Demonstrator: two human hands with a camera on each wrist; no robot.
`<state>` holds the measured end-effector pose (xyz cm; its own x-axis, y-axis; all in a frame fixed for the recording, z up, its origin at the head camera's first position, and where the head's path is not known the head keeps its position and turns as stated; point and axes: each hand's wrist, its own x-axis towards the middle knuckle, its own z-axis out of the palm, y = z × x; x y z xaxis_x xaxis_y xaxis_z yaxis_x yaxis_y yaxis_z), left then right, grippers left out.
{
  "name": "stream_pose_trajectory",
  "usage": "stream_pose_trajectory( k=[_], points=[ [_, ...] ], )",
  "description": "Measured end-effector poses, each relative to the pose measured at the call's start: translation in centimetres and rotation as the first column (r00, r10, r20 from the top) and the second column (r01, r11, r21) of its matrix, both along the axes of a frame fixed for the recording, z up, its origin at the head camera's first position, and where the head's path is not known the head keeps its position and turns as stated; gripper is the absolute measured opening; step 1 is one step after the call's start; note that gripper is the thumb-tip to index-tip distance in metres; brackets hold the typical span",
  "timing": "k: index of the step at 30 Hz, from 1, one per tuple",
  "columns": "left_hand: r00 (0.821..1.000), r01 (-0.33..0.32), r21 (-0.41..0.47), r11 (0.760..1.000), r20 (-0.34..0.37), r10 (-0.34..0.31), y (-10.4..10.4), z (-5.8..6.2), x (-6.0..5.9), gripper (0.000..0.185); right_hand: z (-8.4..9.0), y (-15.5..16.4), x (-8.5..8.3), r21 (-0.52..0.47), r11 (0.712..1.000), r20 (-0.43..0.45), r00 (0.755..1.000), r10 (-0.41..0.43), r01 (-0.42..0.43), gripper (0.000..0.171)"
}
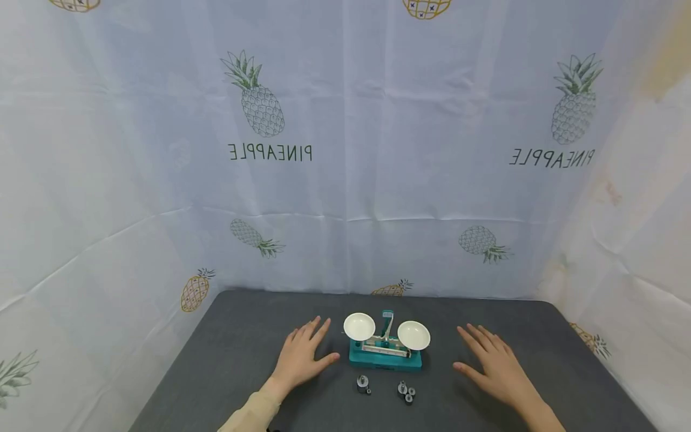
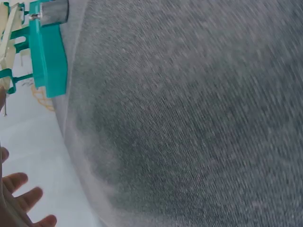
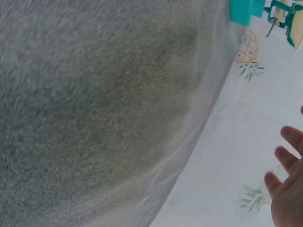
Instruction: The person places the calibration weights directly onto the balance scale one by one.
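Note:
A small teal balance scale (image 1: 384,351) with two white pans (image 1: 359,326) stands at the middle of the dark grey table (image 1: 227,354). In front of it lie small metal weights (image 1: 362,383) and a second cluster of weights (image 1: 406,392). My left hand (image 1: 303,357) lies flat on the table just left of the scale, fingers straight. My right hand (image 1: 493,363) lies flat to the right of it. Neither holds anything. The left wrist view shows the scale's teal base (image 2: 47,56), a weight (image 2: 53,12) and my fingertips (image 2: 26,198). The right wrist view shows the scale's corner (image 3: 244,12).
A white curtain printed with pineapples (image 1: 345,150) hangs behind and at both sides of the table. The table's far edge runs just behind the scale.

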<state>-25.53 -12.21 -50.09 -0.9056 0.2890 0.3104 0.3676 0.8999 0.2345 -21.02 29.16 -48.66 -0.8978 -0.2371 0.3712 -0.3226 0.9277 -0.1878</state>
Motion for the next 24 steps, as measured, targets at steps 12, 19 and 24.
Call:
stream_pose_trajectory(
  k=[12, 19, 24],
  points=[
    [0.960, 0.061, 0.405, 0.912, 0.228, -0.165, 0.9, 0.0, -0.1, 0.072, 0.7, -3.1, 0.5, -0.095, 0.992, -0.002, 0.997, 0.079, -0.078, 0.043],
    [0.905, 0.023, 0.577, 0.816, 0.335, -0.263, 1.6, -0.9, -0.3, 0.069, 0.0, -4.0, 0.4, -0.189, 0.954, 0.044, 0.969, 0.244, -0.231, 0.035],
    [0.851, -0.073, 0.691, 0.719, 0.418, -0.316, 2.3, -1.5, -0.6, 0.068, -0.7, -4.5, 0.0, -0.319, 0.883, 0.116, 0.910, 0.397, -0.344, 0.027]
  ],
)
